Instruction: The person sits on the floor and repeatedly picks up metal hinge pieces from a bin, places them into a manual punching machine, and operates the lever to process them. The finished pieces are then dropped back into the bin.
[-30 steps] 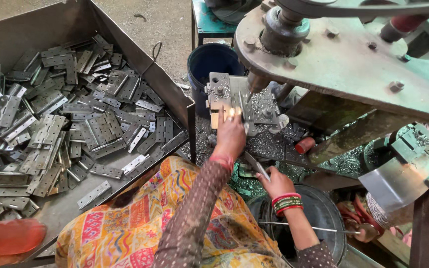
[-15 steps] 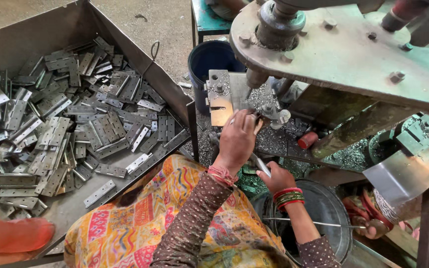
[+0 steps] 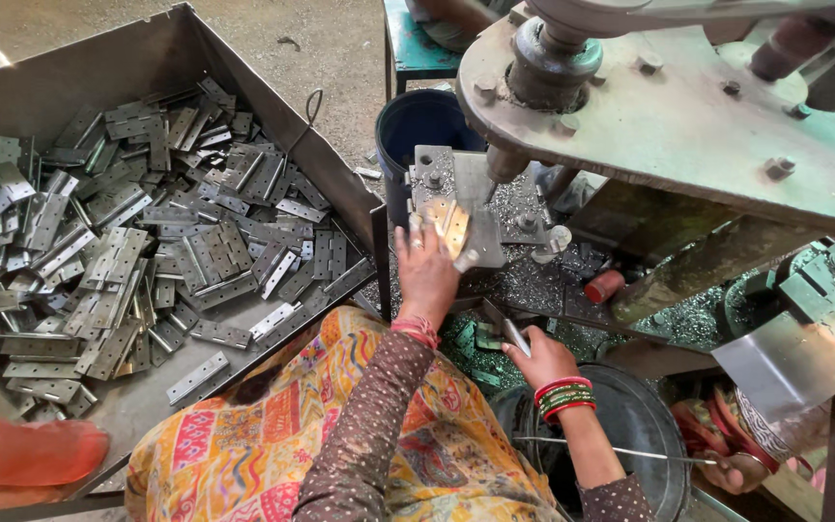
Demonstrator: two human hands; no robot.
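While pressed against the press bed, left hand (image 3: 425, 274) with fingers spread open, fingertips touching a brass-coloured hinge leaf (image 3: 453, 229) lying on the grey metal plate (image 3: 480, 208) beneath the punch shaft (image 3: 506, 162). Right hand (image 3: 539, 360), lower and to the right of the left, closed around a short metal rod (image 3: 515, 336), red and green bangles (image 3: 564, 398) at its wrist. Just beyond both hands, heavy green-grey press frame (image 3: 688, 126), with metal shavings (image 3: 533, 280) scattered around the plate. Straight ahead of the left hand, a dark blue bucket (image 3: 417, 130). Far to the left of the hands, a large steel tray (image 3: 147, 43) heaped with grey hinge leaves (image 3: 137, 242). Below the right hand, a round dark tub (image 3: 645, 425) crossed by a thin wire (image 3: 620, 450). Near the lower right edge, another person's hand (image 3: 732, 472), grip unclear. Patterned orange cloth (image 3: 273, 435) across the lap, nearest the camera.
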